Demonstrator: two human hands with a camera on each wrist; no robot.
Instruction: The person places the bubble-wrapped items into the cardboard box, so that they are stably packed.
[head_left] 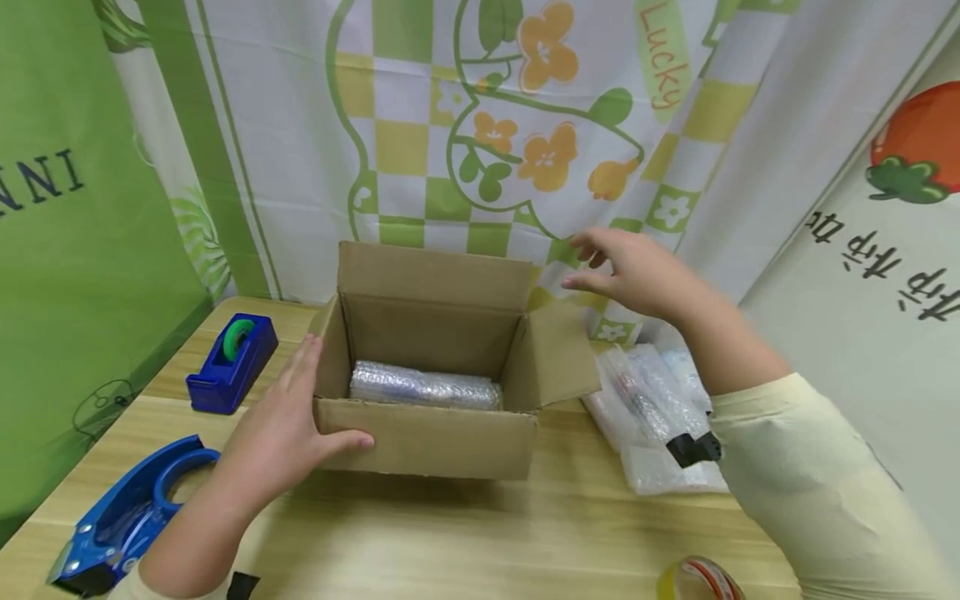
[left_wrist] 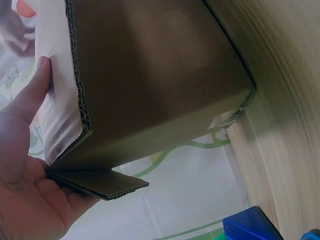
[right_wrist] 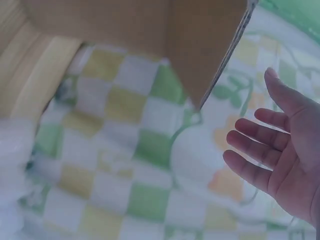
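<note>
A cardboard box (head_left: 427, 442) stands on the table with its top flaps spread. Inside it lies a bubble-wrapped bundle (head_left: 423, 387), its contents hidden by the wrap. My left hand (head_left: 281, 425) grips the box's near left corner, thumb against the front flap and fingers along the left flap; the left wrist view shows this hand (left_wrist: 35, 165) at the flaps' corner. My right hand (head_left: 626, 271) is raised beyond the right flap (head_left: 562, 350), holding nothing. In the right wrist view, the right hand (right_wrist: 280, 150) has its fingers apart, away from the cardboard.
A blue tape dispenser (head_left: 232, 362) with green tape stands left of the box. Nearer is a blue tape gun (head_left: 127, 508). Bubble-wrapped packages (head_left: 652, 417) lie at the right, and a tape roll (head_left: 697, 579) at the front edge. A patterned curtain (head_left: 405, 108) hangs behind.
</note>
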